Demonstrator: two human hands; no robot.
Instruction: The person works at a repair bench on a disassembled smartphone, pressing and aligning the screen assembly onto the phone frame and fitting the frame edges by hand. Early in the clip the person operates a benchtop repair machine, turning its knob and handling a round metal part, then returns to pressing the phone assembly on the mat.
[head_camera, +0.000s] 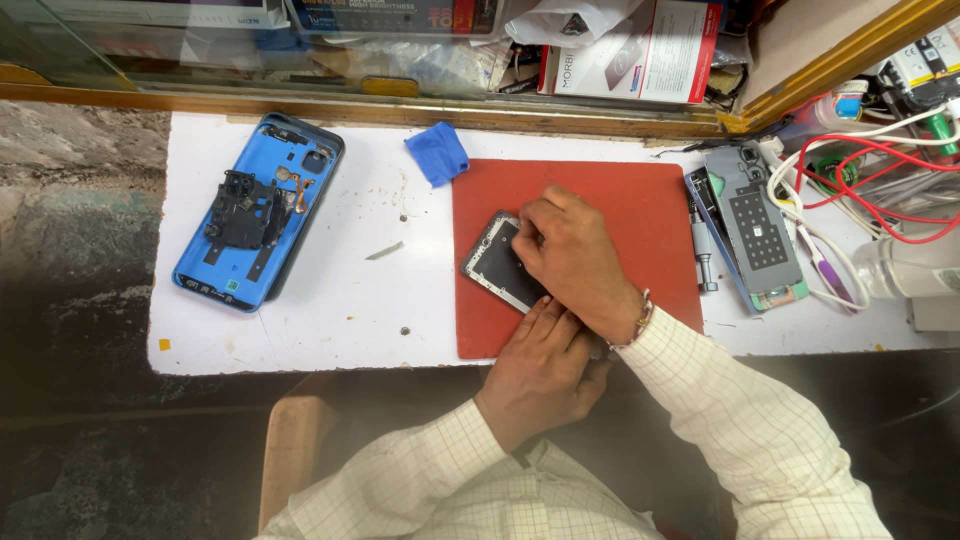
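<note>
A dark opened phone body (497, 262) is pinned on the red rubber mat (640, 215), pinched at its top by the right hand (570, 255), steadied below by the left hand (545, 365); blue back cover (215, 265) already set aside on the white table (340, 300), so teardown looks roughly midway, cluttered shop shelf (400, 60) behind

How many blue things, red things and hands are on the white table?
Blue things: 2, the blue phone back cover and the blue cloth.
Red things: 1, the red mat.
Hands: 2, the left hand and the right hand, both on the dark phone.
Total: 5.
</note>
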